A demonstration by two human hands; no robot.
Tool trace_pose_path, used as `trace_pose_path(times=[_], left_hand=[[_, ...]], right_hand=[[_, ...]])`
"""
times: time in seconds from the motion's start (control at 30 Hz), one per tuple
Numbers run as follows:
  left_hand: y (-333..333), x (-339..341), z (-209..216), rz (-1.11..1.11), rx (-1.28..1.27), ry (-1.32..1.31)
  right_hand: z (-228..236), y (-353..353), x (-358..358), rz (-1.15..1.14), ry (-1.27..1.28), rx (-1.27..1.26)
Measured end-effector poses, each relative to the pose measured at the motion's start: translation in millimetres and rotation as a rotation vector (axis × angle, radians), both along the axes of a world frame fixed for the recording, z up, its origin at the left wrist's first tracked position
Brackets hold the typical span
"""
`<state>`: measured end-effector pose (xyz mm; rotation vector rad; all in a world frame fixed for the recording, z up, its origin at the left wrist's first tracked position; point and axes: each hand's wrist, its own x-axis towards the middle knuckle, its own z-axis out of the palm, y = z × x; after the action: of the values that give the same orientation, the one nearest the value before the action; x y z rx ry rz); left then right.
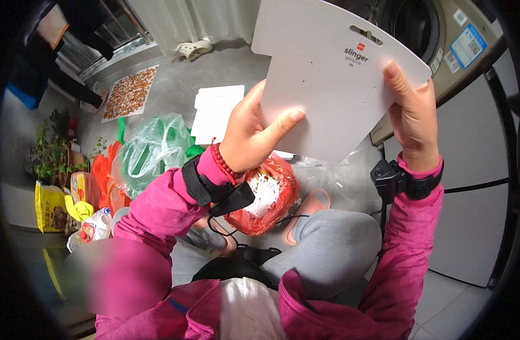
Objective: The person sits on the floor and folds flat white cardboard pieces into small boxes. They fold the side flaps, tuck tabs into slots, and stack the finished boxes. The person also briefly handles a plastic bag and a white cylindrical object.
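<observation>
Here I see both hands gripping a white card point(322, 73) up in front: left hand point(251, 133) pinching its lower left edge, right hand point(410, 116) clasping its right edge. Best kept flat, thumbs firm. Card is plain, rounded, stiff, with a slot near the top

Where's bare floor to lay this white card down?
Bare grey floor lies between the patterned mat and the white sheet. Crowded near the knees: green bag, red bag. Both hands hold the white card.
</observation>
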<state>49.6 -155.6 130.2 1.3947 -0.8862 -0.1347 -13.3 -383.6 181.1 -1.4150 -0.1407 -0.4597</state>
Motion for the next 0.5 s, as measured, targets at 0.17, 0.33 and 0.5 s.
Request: trace_pose_path(times=[0.17,0.33,0.5], left_hand=[[46.5,-17.7,43.4,0.140,-0.224,-0.065],[87.4,-19.7,76.8,0.261,-0.360,-0.220],[108.8,-28.0,92.8,0.249,-0.417,-0.232]], right_hand=[[42.9,51.7,-13.8,0.128,-0.068,-0.173],[55.9,98.1,-34.0,0.093,0.034,-0.376],[61.3,130.8,-43.5,0.011,-0.074,-0.409]])
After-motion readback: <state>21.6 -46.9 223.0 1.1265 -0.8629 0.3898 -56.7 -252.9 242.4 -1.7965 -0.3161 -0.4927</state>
